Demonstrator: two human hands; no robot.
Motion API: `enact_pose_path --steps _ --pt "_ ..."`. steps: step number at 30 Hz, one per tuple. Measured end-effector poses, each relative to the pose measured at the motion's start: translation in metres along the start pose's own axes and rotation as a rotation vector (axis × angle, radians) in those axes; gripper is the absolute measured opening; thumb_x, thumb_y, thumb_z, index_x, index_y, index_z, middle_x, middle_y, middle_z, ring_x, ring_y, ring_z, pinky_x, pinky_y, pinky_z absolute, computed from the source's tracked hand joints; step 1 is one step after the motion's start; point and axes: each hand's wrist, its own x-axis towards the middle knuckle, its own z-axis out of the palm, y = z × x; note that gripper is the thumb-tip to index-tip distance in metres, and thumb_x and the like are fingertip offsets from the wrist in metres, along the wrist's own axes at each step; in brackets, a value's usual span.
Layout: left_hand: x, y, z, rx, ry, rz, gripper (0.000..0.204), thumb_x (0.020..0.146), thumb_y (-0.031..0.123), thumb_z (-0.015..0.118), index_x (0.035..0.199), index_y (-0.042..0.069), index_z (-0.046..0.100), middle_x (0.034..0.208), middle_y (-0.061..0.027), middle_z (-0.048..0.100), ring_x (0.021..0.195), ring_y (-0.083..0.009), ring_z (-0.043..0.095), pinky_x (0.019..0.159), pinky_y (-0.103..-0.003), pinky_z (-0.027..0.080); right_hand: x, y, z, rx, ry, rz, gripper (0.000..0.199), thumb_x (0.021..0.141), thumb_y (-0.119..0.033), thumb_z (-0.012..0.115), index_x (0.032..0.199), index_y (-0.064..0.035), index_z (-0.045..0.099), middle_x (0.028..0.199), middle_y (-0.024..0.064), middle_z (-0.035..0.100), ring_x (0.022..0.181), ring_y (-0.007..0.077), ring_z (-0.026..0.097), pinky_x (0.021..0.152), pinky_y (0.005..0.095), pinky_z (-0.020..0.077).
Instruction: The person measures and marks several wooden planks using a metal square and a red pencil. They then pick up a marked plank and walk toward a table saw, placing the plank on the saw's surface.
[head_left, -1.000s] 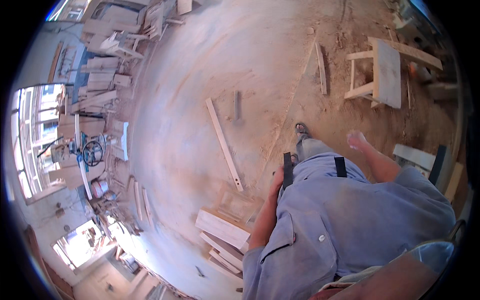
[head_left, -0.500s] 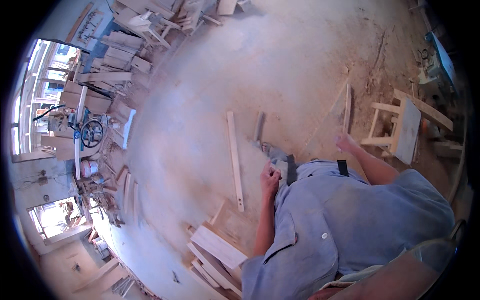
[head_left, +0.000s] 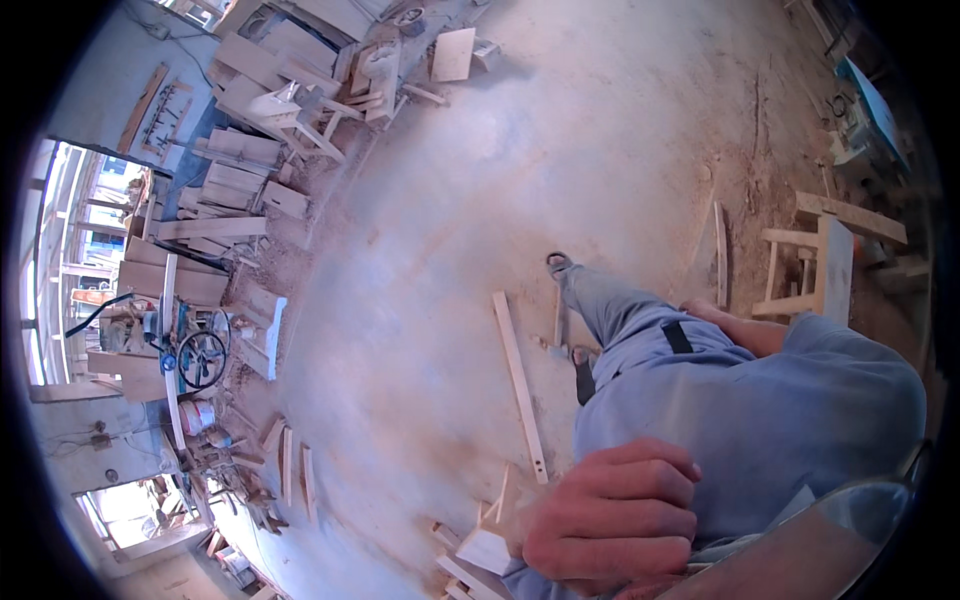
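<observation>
My left hand (head_left: 615, 515) is raised close in front of my blue-grey shirt, its fingers curled into a loose fist. Nothing sticks out of it, though the palm side is hidden. My right hand (head_left: 703, 310) hangs low beside my right thigh, mostly behind the trouser leg, so its fingers do not show. Neither hand touches any timber. A sandalled foot (head_left: 558, 262) is stretched out ahead on the dusty floor. Left of my legs lies a long pale wooden bar (head_left: 520, 385) with small holes at its near end.
A wooden stool (head_left: 832, 268) lies tipped over at the right, near a narrow wood strip (head_left: 721, 255). Pale boards (head_left: 485, 548) are stacked at the lower middle. Along the left stand a machine with a spoked handwheel (head_left: 202, 358) and piled planks (head_left: 240, 150).
My left hand has come up from beside my leg toward my chest. My right hand has dropped back by the thigh. One leg has stepped forward, and the floor things sit lower in view.
</observation>
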Motion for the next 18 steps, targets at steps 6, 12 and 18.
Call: enact_pose_path --steps 6,12,18 --pt "0.022 -0.024 -0.094 0.353 0.181 0.013 0.034 0.094 0.025 0.064 0.078 -0.005 0.062 0.077 -0.0174 0.065 0.070 -0.0318 0.065 0.066 -0.044 0.056 0.127 -0.112 -0.058 -0.126 -0.092 -0.142 0.035 0.083 -0.030 0.069 0.110 -0.0080 0.074 0.111 0.0241 0.070 0.105 0.0400 0.067 0.090 0.0472 0.0535" --pt "0.105 -0.051 -0.206 0.447 0.445 -0.197 0.030 0.096 0.029 0.063 0.096 0.000 0.056 0.080 -0.0162 0.066 0.075 -0.0313 0.063 0.072 -0.052 0.055 0.271 -0.249 -0.111 -0.104 -0.010 -0.254 0.028 0.083 -0.022 0.064 0.100 -0.0029 0.075 0.100 0.0262 0.071 0.097 0.0421 0.069 0.085 0.0488 0.0547" --pt "0.211 -0.108 -0.280 0.554 0.680 -0.061 0.021 0.088 0.013 0.067 0.084 0.000 0.052 0.077 -0.0144 0.065 0.067 -0.0275 0.061 0.071 -0.050 0.056 0.375 -0.384 -0.246 0.019 0.055 -0.378 0.023 0.088 -0.014 0.055 0.099 -0.0015 0.070 0.094 0.0178 0.071 0.090 0.0304 0.068 0.084 0.0460 0.0534"
